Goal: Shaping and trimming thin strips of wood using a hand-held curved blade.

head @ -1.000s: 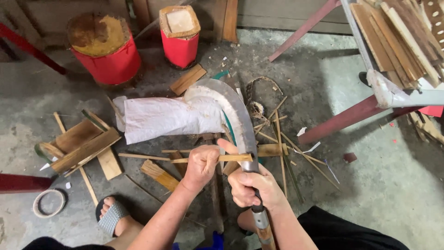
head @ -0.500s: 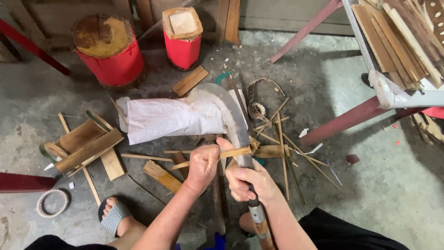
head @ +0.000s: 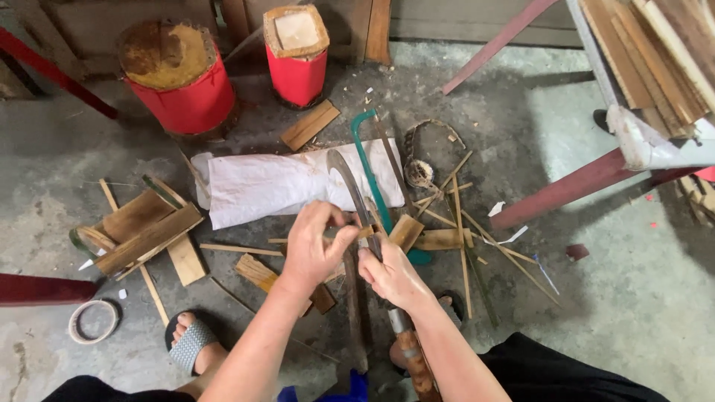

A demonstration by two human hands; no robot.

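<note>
Knife handle (head: 412, 362) cut off at bottom edge

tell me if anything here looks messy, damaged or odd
Split wood strips and offcuts lie scattered over the concrete floor around both hands. The round red stool has a rusty, worn top. A bare sandalled foot rests close to the debris.

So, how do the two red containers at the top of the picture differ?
The wide red round drum is larger than the narrow red square-topped container. The drum's top is rusty yellow-brown; the square container's top is pale with a brown rim. The drum stands further left. Both stand upright on the grey concrete floor, apart from both hands.
</note>
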